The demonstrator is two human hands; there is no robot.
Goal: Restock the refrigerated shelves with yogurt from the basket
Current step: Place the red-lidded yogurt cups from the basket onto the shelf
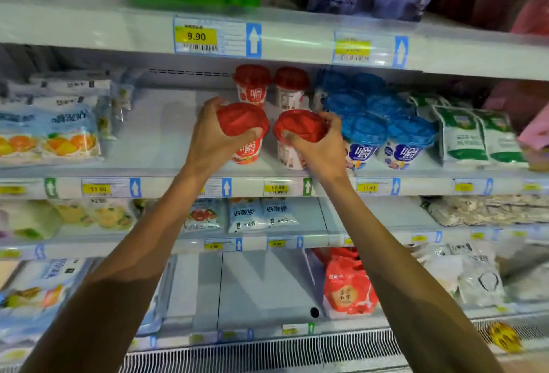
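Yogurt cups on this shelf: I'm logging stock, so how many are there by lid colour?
Red-lidded cups: 4 (one gripped in the left hand, one in the right hand, 2 behind)
Blue-lidded cups: 6 in view, rear ones blurred
Total: 10

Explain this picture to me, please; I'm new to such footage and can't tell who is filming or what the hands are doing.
No machine here: a person wears one wide camera on the head, looking forward and down, so both bare arms reach into view. The left hand grips a red-lidded yogurt cup by its lid; the right hand grips a second red-lidded cup the same way, both at the front of the refrigerated shelf. Behind them stand two more red-lidded cups, to the right blue-lidded cups, to the left fruit pouches.
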